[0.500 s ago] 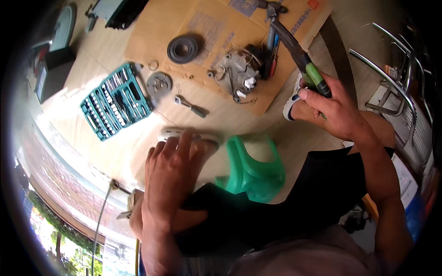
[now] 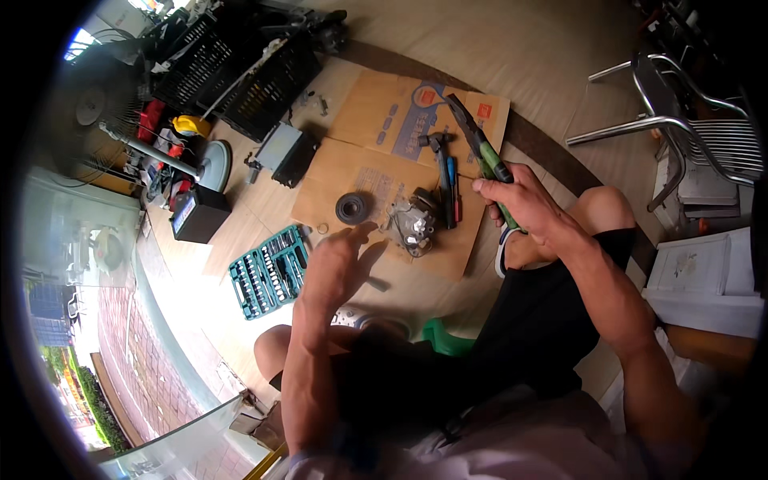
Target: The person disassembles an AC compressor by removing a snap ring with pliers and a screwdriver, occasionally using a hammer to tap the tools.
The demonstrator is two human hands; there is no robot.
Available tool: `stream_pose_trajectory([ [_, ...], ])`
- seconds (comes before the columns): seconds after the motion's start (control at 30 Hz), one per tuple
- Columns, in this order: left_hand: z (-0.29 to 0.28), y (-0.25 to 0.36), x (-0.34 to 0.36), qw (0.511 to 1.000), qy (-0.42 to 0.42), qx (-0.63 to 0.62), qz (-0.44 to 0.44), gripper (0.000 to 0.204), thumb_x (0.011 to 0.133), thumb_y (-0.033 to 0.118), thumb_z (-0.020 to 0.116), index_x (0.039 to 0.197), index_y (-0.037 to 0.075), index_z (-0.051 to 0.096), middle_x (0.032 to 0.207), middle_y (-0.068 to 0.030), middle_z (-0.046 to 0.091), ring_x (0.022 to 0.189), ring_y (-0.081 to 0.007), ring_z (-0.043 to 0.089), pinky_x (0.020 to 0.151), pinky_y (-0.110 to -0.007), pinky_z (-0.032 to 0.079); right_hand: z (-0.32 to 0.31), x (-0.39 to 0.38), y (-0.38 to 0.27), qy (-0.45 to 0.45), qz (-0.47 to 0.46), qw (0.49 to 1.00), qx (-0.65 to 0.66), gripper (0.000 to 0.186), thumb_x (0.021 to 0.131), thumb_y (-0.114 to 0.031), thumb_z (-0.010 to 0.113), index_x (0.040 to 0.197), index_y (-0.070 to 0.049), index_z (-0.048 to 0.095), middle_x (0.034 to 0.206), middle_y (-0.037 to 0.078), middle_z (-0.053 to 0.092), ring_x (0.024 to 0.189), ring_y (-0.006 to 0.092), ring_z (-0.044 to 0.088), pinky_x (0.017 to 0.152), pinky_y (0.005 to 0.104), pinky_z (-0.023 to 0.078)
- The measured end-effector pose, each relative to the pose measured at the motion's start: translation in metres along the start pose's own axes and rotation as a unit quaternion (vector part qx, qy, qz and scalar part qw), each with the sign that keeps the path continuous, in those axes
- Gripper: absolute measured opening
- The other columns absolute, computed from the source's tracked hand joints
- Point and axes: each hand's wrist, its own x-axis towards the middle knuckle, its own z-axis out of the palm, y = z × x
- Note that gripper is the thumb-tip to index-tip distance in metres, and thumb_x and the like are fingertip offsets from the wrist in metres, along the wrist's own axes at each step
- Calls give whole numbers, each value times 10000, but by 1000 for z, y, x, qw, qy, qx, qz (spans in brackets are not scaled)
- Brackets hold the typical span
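Observation:
My right hand [image 2: 520, 196] is closed around the green-and-black handles of long-jawed pliers [image 2: 467, 126], whose dark jaws point up and away over the cardboard [image 2: 344, 164]. My left hand [image 2: 332, 268] holds nothing; its index finger reaches forward and its thumb stands apart. Just beyond its fingertips lie a black ring-shaped pulley [image 2: 352, 208] and a grey metal machine part resembling a compressor [image 2: 414, 228]. Whether the fingers touch either one, I cannot tell. A dark-headed hammer [image 2: 442, 164] and blue and red screwdrivers [image 2: 455, 192] rest beside the metal part.
Left of my left hand lies a teal socket set [image 2: 268, 272], opened. A green stool [image 2: 448, 340] is between my legs. Black crates [image 2: 268, 88], a box-shaped battery [image 2: 200, 214] and a fan [image 2: 92, 108] stand at far left. A metal chair [image 2: 680, 132] stands at right.
The view has tilted up, showing more of the room. My left hand has moved forward toward the pulley and metal part. The pliers remain in my right hand.

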Motion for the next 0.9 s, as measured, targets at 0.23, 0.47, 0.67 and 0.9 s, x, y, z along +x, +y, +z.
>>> stream_pose_trajectory([
  [0.23,-118,75,-76,868,398,-229,187,362,1008,97,722,1327,-67,676,1189,-182,767,1098,-243,734,1002,-361,572,-27,-68,-21,89,-116,976,160,170,984,-201,694,1046,-50,647,828,39,639,690,153,630,594,312,522],
  [0.47,-263,111,-211,780,431,87,445,783,975,458,719,1505,-72,493,1465,-278,584,1292,-390,630,1028,-470,554,-33,-171,-89,-4,-476,855,207,481,992,-207,706,1323,17,438,1175,208,581,822,181,630,630,333,522],
  [0.67,-241,120,-234,853,361,151,344,743,981,442,718,1483,-68,516,1426,-266,604,1248,-368,639,1000,-454,556,-7,-242,-136,-138,-641,744,129,517,984,-207,713,1347,8,414,1241,202,544,833,177,614,623,335,504],
  [0.9,-231,126,-247,858,339,127,365,698,988,422,718,1458,-63,543,1381,-252,626,1197,-342,650,966,-436,560,1,-262,-141,-126,-647,748,77,496,990,-206,710,1342,12,436,1215,193,558,832,177,620,631,329,506],
])
